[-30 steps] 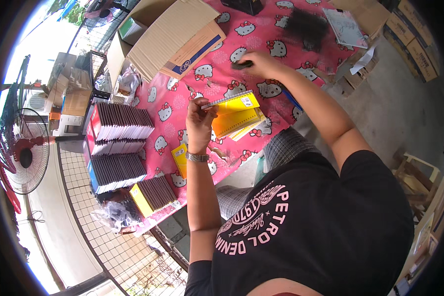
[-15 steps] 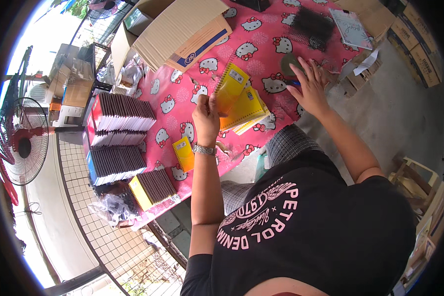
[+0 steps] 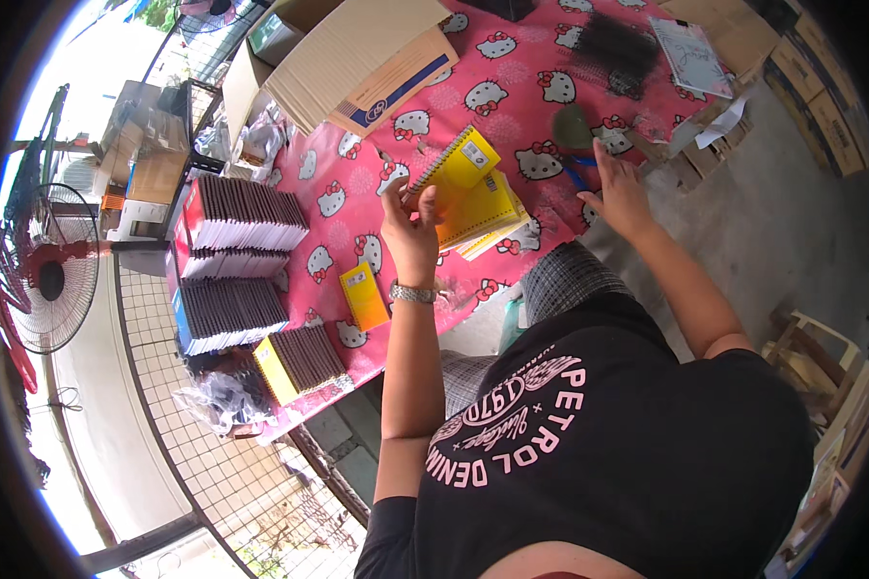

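My left hand (image 3: 411,230), with a metal watch at its wrist, has thumb and fingers about the lower end of a small yellow spiral notebook (image 3: 473,159). That notebook lies slanted over other yellow notebooks (image 3: 488,207) in a loose pile. My right hand (image 3: 620,198) is open at the table's right edge, its fingers stretched out and holding nothing. Beside its fingertips is a blue-handled tool (image 3: 577,176), probably pliers, next to a dark green round object (image 3: 574,125). A single yellow notebook (image 3: 363,297) lies left of my left wrist.
Stacks of spiral notebooks (image 3: 241,227) line the left of the pink patterned table cover (image 3: 492,72). A shorter yellow-covered stack (image 3: 301,365) stands nearer. A cardboard box (image 3: 377,72), black wire coils (image 3: 613,48) and a pale notebook (image 3: 690,58) occupy the far side. A fan (image 3: 53,275) stands left.
My right hand has drawn back from the green object toward me, uncovering the blue-handled tool. My left thumb and fingers have spread apart somewhat at the notebook, which has shifted slightly right.
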A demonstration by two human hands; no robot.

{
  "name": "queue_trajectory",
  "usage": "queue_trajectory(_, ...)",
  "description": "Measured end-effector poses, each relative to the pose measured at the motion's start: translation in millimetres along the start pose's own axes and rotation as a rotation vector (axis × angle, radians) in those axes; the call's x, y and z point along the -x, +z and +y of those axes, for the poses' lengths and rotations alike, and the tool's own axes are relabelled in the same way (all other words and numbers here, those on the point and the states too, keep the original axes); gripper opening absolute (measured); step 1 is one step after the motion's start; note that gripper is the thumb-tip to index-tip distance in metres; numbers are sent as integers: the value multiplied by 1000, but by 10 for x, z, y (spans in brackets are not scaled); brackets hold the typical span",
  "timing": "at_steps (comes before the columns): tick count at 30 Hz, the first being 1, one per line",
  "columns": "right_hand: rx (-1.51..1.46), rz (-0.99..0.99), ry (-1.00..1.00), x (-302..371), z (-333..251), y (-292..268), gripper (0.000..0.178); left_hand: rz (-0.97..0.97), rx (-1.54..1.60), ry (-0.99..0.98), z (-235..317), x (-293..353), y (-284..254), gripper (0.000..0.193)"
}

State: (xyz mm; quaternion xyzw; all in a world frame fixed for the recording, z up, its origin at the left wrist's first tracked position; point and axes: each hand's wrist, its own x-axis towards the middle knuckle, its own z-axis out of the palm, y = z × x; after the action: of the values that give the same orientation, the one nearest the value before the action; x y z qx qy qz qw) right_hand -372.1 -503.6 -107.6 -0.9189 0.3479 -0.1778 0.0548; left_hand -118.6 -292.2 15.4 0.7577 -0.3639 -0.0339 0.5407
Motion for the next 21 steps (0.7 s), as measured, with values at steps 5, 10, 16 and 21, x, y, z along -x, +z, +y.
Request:
queue_trajectory(5, 127, -211, -66, -67, -212, -227, 79, -57, -23, -117, -191, -37, -95, 29)
queue_trajectory(10, -432, -88, 147, -139, -235, -318, 56, 36, 114, -16, 2, -2, 61, 23)
queue_trajectory(16, -1246, -108, -96, -330, -1035, -903, 51, -35, 23, -153, -283, 9, -112, 23)
queue_trajectory(21, -931, 17, -437, -400, -1493, -983, 61, 8, 75, -20, -83, 52, 19, 17)
